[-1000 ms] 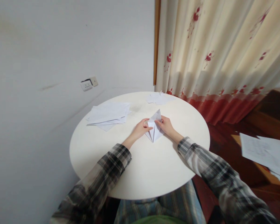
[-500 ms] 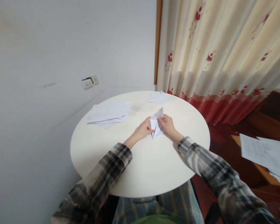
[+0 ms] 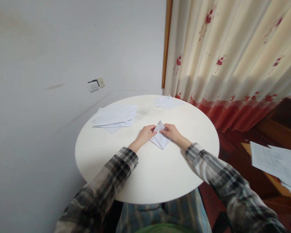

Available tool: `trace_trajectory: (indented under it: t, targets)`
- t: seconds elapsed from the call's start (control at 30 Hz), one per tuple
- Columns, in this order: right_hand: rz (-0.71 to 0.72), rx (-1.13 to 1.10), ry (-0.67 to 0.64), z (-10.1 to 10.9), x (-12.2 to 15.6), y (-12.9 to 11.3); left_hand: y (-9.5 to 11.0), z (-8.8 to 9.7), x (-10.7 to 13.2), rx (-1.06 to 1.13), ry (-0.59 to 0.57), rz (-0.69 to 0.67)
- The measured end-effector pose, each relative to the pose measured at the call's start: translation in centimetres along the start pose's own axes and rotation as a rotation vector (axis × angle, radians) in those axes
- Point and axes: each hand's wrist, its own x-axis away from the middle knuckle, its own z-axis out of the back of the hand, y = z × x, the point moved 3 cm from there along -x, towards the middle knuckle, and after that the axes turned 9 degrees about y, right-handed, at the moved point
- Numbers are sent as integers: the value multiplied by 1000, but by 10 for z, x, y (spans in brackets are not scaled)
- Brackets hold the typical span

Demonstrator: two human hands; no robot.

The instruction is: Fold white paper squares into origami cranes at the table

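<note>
A folded sheet of white paper (image 3: 161, 141) is held over the middle of the round white table (image 3: 145, 174), one point toward the far edge and another toward me. My left hand (image 3: 147, 132) pinches its left side, thumb on top and fingers curled at the edge. On the opposite side, my right hand (image 3: 171, 132) grips the paper the same way, its thumb near the centre. Creases and folded flaps show on the near half. The fingertips under the paper are hidden.
A stack of white sheets (image 3: 115, 116) lies at the table's left. Smaller paper pieces (image 3: 167, 103) rest near the far edge. Written sheets (image 3: 276, 161) sit on a wooden surface at right. A wall socket (image 3: 93, 86) and a flowered curtain (image 3: 220, 81) are beyond the table.
The folded paper has turned so its far point stands more centred, and its flaps lie flatter. My left hand has shifted up and left along its edge; my right hand has moved slightly nearer me.
</note>
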Motion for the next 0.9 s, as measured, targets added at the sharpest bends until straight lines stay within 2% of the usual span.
trace_trajectory:
  t: [0.23,0.47,0.9]
  targets:
    - [-111,-106,85,3,0,5,-12,-2,-1,87,70,71]
    - [-118,-61,143,1,1,12,-17,-6,1,32,155,61]
    - [-93,2,115,-1,1,13,-16,-6,1,-71,114,-57]
